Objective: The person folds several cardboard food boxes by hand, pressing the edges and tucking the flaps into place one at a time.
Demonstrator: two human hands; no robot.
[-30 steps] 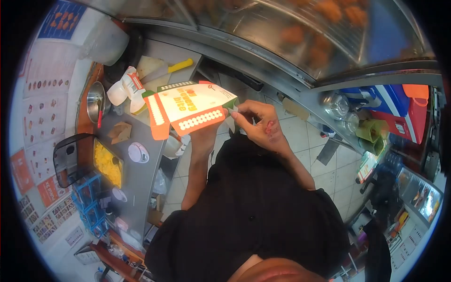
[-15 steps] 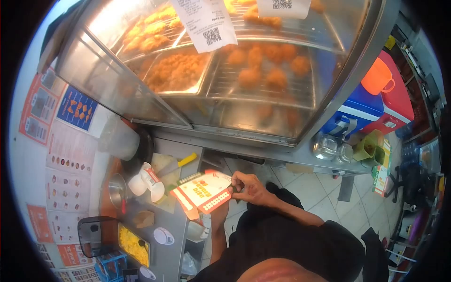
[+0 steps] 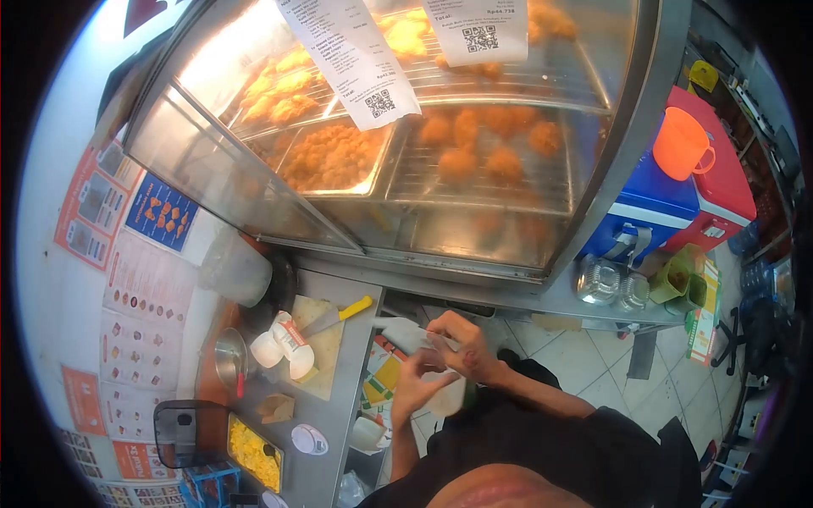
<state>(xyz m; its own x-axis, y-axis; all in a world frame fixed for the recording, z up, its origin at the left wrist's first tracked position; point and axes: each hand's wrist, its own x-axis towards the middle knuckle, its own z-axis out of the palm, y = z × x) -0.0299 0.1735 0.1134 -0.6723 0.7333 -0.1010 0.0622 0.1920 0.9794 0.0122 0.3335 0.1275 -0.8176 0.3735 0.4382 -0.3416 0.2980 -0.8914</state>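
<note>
A paper food carton [image 3: 403, 334] is between my two hands, its plain pale side showing, with part of it hidden by the fingers. My left hand [image 3: 417, 383] is closed on its near side, thumb and fingers pinching the card. Across its upper edge, my right hand [image 3: 464, 345] bends over with fingers closed on the card. To the left, a knife with a yellow handle [image 3: 356, 308] lies on a cutting board [image 3: 329, 360], beside stacked white paper cups [image 3: 284, 347].
A glass display case [image 3: 398, 216] of fried chicken stands ahead. On the left counter are a tray of yellow food [image 3: 254, 453], a round white scale [image 3: 309, 439] and a metal bowl [image 3: 229, 356]. Printed cartons [image 3: 381, 372] sit below the counter edge. Blue and red coolers [image 3: 648, 203] stand right.
The carton has turned from its red-and-white printed face to its plain pale side. My left hand has come up from beneath it into view. The camera view has shifted slightly.
</note>
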